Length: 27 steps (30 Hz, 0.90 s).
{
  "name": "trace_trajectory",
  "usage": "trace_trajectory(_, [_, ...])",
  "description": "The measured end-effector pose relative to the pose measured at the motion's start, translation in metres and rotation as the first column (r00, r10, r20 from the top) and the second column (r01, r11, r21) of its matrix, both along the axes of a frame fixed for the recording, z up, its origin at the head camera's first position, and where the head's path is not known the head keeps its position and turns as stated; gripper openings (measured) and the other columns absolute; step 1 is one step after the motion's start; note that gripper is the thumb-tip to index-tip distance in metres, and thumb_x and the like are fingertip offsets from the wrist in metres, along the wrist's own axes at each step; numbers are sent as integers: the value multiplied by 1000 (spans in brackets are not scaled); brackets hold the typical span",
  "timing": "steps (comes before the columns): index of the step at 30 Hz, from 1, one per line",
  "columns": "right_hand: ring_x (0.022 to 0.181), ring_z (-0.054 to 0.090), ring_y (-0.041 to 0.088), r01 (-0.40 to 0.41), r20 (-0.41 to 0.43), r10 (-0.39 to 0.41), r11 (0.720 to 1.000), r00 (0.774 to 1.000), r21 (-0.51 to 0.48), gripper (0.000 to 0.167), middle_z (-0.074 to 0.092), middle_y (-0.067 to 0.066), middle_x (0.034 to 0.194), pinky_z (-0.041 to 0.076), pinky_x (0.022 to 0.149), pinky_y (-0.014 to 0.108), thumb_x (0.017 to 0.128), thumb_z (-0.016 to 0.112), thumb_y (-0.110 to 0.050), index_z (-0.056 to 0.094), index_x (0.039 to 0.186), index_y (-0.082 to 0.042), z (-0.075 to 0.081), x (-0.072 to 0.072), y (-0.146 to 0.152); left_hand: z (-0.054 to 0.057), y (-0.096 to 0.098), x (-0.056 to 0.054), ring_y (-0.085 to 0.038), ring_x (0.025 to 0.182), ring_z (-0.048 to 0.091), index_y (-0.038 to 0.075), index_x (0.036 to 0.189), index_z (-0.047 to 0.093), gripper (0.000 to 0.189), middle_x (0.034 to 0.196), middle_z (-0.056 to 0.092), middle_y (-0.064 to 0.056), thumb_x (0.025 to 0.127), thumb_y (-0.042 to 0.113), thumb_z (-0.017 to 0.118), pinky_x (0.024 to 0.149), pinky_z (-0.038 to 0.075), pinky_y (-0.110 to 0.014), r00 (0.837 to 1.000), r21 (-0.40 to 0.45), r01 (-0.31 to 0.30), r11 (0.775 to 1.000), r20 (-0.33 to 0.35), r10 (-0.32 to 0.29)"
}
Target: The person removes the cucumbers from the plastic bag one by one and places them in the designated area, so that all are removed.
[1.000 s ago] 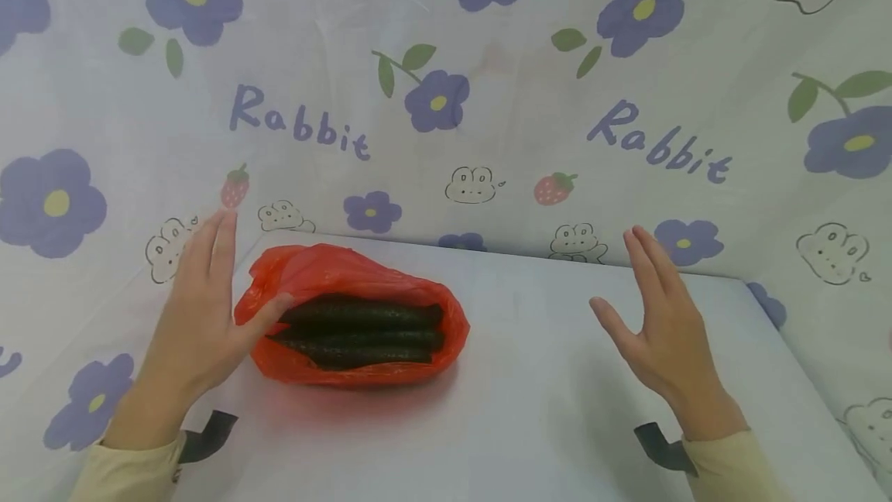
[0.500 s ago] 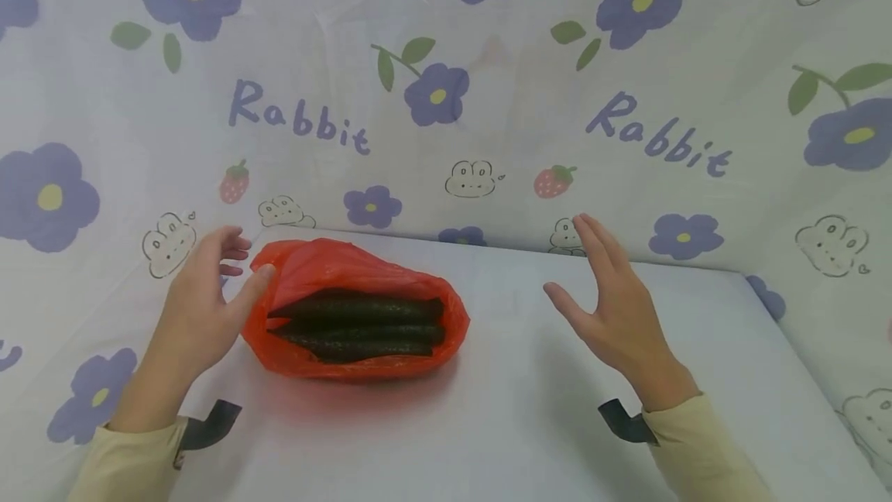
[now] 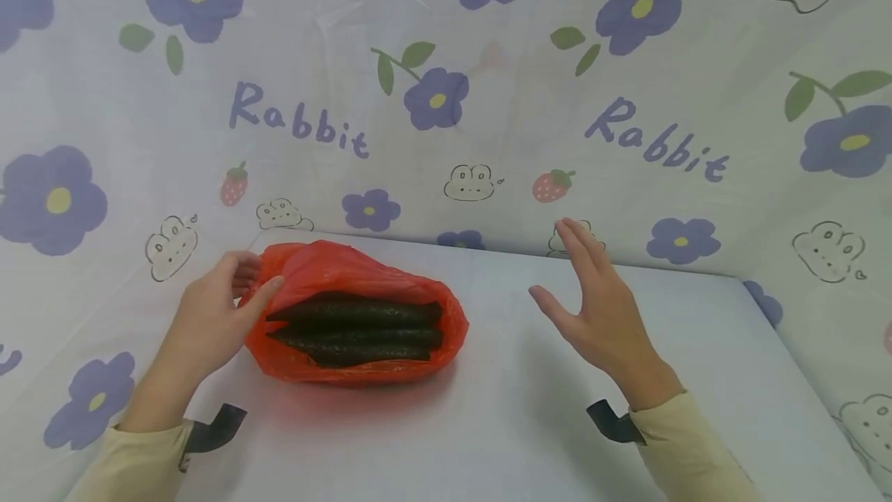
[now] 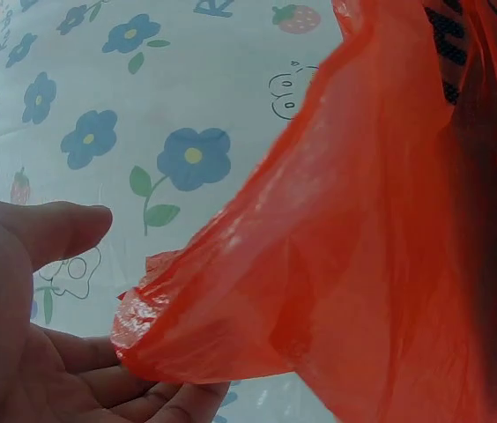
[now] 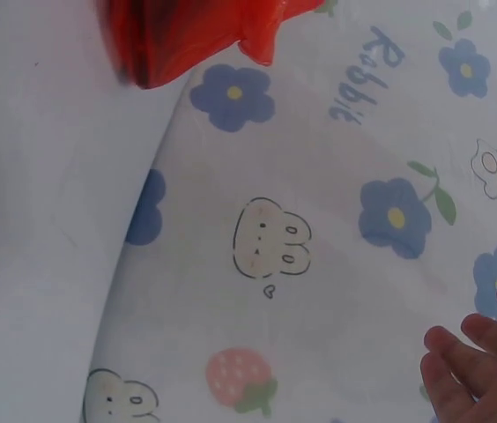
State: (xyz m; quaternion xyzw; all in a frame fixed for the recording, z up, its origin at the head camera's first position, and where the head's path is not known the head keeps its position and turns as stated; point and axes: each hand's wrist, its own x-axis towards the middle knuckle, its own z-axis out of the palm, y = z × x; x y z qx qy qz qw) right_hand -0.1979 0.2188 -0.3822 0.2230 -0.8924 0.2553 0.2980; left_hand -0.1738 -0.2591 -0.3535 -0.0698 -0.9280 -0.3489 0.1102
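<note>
A red plastic bag [image 3: 334, 269] lies on the white table with its mouth facing me. Inside it, dark green cucumbers [image 3: 376, 312] lie side by side. My left hand [image 3: 212, 320] is at the bag's left end, thumb raised apart from the bent fingers. In the left wrist view, that hand's fingers [image 4: 156, 401] reach under the gathered tip of the bag [image 4: 354, 247], and the thumb stays off it. My right hand [image 3: 602, 312] hovers over the table to the right of the bag, fingers extended and holding nothing. The right wrist view shows its fingertips [image 5: 442, 339] spread.
The white table [image 3: 488, 440] extends to the right of the bag. A pale cloth [image 3: 516, 130] with purple flowers, rabbits and "Rabbit" lettering hangs behind the table and at its sides. Dark curved pieces [image 3: 616, 421] stick out at both cuffs.
My left hand has lowered toward the bag's left end, and its fingers have bent. My right hand has moved left, closer to the bag. The bag and cucumbers stay in place.
</note>
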Motion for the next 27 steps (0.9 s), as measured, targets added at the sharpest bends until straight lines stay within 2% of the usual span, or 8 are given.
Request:
trace_trajectory(5, [152,44,39,-13,-9,13,1000,1000,2,87,37,13,172,51,107,67,95,80,-26,36,169,-11,-2,0,-5,-4,-1,-2,-45,116,66,-3,144,56,59,129,67,-25,110,44,64,100,56,-64,1000,-1,-13,1000,26,13])
trace_trajectory(9, [152,44,39,-8,1,8,1000,1000,-1,87,38,14,171,50,107,67,95,81,-24,37,169,-11,-4,0,-9,-6,-2,-5,-43,110,69,-4,140,62,50,123,71,-24,111,37,64,98,58,-62,1000,20,-3,1000,0,3])
trace_trajectory(13, [153,44,38,-5,11,5,1000,1000,7,86,39,13,171,50,109,66,95,82,-24,37,168,-11,-6,0,-14,-6,-3,-7,-44,111,71,-5,139,64,45,122,72,-24,111,30,65,98,59,-61,1000,46,19,999,14,-20])
trace_trajectory(20, [152,44,36,-28,7,28,999,1000,26,86,44,14,168,49,110,65,95,83,-24,40,167,-11,-3,-5,-22,-1,1,-12,-46,115,71,-8,145,61,47,119,75,-24,111,25,66,102,56,-61,999,77,36,996,33,-38])
trace_trajectory(27, [151,47,34,-67,66,67,998,996,8,78,51,13,163,44,117,62,97,84,-23,45,164,-10,-1,-6,-33,5,5,-17,-44,114,72,-9,149,56,47,111,77,-20,111,18,64,109,51,-61,997,145,33,989,61,-42])
